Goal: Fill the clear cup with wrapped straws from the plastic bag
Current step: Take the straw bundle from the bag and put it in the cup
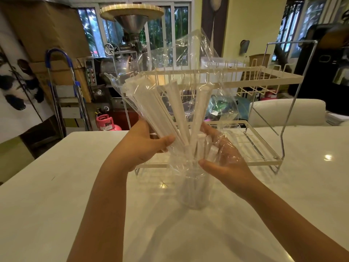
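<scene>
A clear cup (192, 191) stands on the white table (56, 186) in front of me. Above it I hold a crinkled clear plastic bag (188, 59) turned mouth-down, with its lower end draped into the cup's rim. Several white wrapped straws (170, 106) fan out inside the bag, their lower ends pointing down into the cup. My left hand (145, 146) grips the bag and a bundle of straws from the left. My right hand (221, 157) cups the bag's lower right side, partly behind the plastic film. How many straws sit in the cup is hidden by the film.
A cream two-tier wire dish rack (264, 80) stands on the table just behind the cup and bag. A white chair back (287, 110) rises beyond the table's far edge. Machinery, a ladder and a pink gas cylinder (107, 123) stand on the floor behind.
</scene>
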